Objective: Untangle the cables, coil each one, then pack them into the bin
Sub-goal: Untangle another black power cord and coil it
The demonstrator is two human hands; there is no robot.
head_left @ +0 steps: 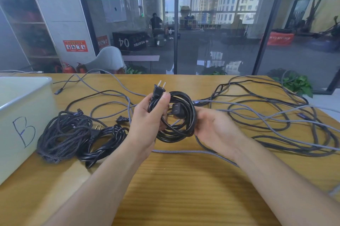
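My left hand (147, 121) grips a coiled black power cable (181, 126) above the table's middle, thumb pressed near its two-pin plug (158, 88), which points up. My right hand (213, 126) lies palm up against the coil's right side, fingers behind it and hidden. Two finished coils lie at the left: a braided dark one (60, 135) and a black power cable (104, 141). Loose grey and black cables (266, 115) sprawl tangled over the right half of the table. The white bin (25, 115), marked "B", stands at the far left.
The wooden table (184, 179) has bare surface in front of my arms. A grey cable (184, 151) runs under my hands across the middle. A glass wall and plants lie beyond the far edge.
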